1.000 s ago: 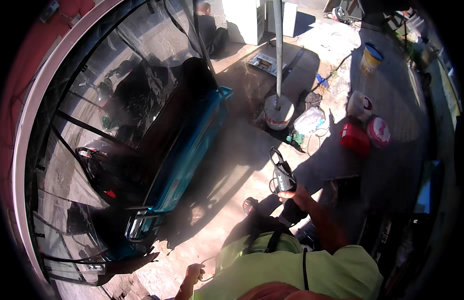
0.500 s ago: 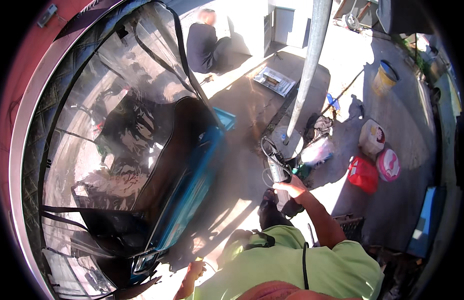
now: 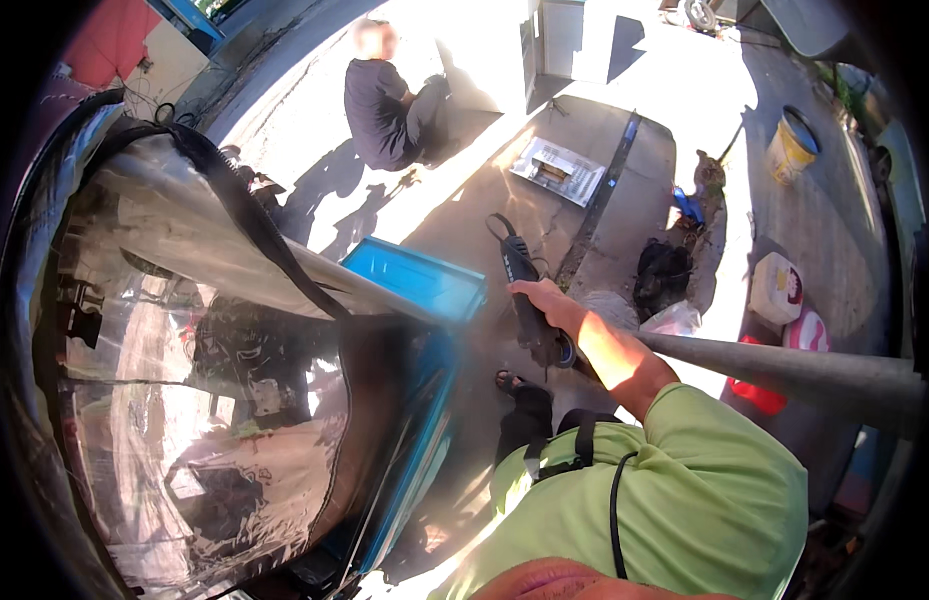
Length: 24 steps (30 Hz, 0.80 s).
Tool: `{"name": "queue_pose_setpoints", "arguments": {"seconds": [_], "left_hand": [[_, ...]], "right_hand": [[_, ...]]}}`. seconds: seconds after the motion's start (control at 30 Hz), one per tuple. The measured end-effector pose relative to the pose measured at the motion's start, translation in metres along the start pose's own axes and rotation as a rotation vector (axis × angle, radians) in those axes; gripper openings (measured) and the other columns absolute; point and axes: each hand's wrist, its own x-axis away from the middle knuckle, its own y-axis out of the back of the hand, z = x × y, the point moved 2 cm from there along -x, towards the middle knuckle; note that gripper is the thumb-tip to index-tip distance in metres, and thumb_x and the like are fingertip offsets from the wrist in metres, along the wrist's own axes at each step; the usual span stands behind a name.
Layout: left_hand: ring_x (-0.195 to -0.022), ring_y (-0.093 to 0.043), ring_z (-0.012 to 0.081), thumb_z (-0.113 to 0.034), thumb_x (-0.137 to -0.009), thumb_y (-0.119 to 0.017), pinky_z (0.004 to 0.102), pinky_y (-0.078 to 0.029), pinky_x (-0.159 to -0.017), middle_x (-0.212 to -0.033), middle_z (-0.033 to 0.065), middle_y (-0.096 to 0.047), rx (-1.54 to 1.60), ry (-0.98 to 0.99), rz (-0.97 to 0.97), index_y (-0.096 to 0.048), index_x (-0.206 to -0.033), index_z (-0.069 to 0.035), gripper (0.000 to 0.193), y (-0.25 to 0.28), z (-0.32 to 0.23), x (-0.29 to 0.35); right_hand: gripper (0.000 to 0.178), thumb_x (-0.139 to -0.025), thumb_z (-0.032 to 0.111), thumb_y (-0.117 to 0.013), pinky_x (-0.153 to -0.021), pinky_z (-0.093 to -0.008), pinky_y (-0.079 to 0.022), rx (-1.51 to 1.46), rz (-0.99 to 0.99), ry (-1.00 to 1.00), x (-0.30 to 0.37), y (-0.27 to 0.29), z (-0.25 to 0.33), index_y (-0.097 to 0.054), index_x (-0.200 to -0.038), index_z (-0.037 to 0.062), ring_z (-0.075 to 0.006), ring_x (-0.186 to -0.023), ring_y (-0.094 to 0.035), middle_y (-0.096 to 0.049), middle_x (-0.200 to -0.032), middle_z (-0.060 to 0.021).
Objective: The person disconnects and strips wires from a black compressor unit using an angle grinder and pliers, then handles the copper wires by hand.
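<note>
bare concrete ground (image 3: 449, 215) spreads outdoors, brownish in shade, with hard sunlight bleaching broad patches white and throwing crisp dark shadows. a narrow dark seam (image 3: 614, 165) crosses it. at the far edge stand white cabinets (image 3: 574, 45); upper left, a red wall (image 3: 114, 45) meets a beige section (image 3: 174, 65).

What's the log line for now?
right hand: gripping long black handheld tool | left hand: out of view | ground: flat silver rectangular panel

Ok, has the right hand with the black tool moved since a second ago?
Yes: the right hand, gripping the black tool, is now closer to the flat silver panel.
</note>
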Motion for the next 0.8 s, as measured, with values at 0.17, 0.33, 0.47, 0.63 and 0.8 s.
{"name": "queue_pose_setpoints", "arguments": {"seconds": [0.17, 0.33, 0.47, 0.63, 0.8], "left_hand": [[-0.048, -0.052, 0.0122, -0.017, -0.097, -0.065, 0.0285, -0.04, -0.041, -0.072, 0.0087, -0.068, -0.046, -0.033, -0.013, -0.058, -0.136, -0.014, 0.04, 0.071, -0.1, -0.073], [-0.049, -0.053, 0.0127, -0.018, -0.097, -0.065, 0.0288, -0.041, -0.042, -0.073, 0.009, -0.068, -0.038, -0.065, -0.02, -0.059, -0.134, -0.013, 0.038, 0.121, -0.215, -0.113], [-0.051, -0.054, 0.013, -0.018, -0.097, -0.065, 0.0291, -0.041, -0.043, -0.074, 0.0092, -0.068, -0.027, -0.094, -0.036, -0.06, -0.132, -0.012, 0.036, 0.153, -0.31, -0.137], [-0.052, -0.055, 0.0134, -0.018, -0.097, -0.065, 0.0294, -0.042, -0.044, -0.075, 0.0094, -0.069, 0.005, -0.107, -0.066, -0.06, -0.13, -0.011, 0.035, 0.18, -0.431, -0.175], [-0.053, -0.056, 0.0138, -0.019, -0.097, -0.065, 0.0297, -0.043, -0.045, -0.076, 0.0096, -0.069, 0.066, -0.053, -0.113, -0.061, -0.129, -0.01, 0.033, 0.205, -0.555, -0.261]], "right_hand": [[0.046, -0.08, 0.035, -0.083, -0.059, -0.0404, -0.055, 0.119, 0.008, 0.028, -0.113, 0.004, 0.057, -0.07, -0.102, -0.0027, -0.0256, -0.066, -0.067, -0.068, -0.086, -0.013], [0.049, -0.075, 0.038, -0.085, -0.062, -0.038, -0.055, 0.343, -0.014, 0.016, -0.165, 0.016, 0.128, -0.071, -0.098, -0.0031, -0.0242, -0.07, -0.069, -0.069, -0.085, -0.0128], [0.057, -0.068, 0.041, -0.087, -0.067, -0.0378, -0.056, 0.661, 0.069, 0.033, -0.226, 0.032, 0.174, -0.073, -0.099, -0.0056, -0.0231, -0.074, -0.07, -0.072, -0.09, -0.0143], [0.067, -0.066, 0.05, -0.085, -0.077, -0.0366, -0.057, 1.128, 0.161, 0.052, -0.328, 0.068, 0.219, -0.075, -0.105, -0.0043, -0.0248, -0.086, -0.072, -0.074, -0.097, -0.0139], [0.069, -0.067, 0.048, -0.086, -0.082, -0.0375, -0.056, 1.123, 0.294, -0.167, -0.437, 0.134, 0.251, -0.073, -0.117, 0.0024, -0.0249, -0.093, -0.072, -0.074, -0.107, -0.0113]]}}
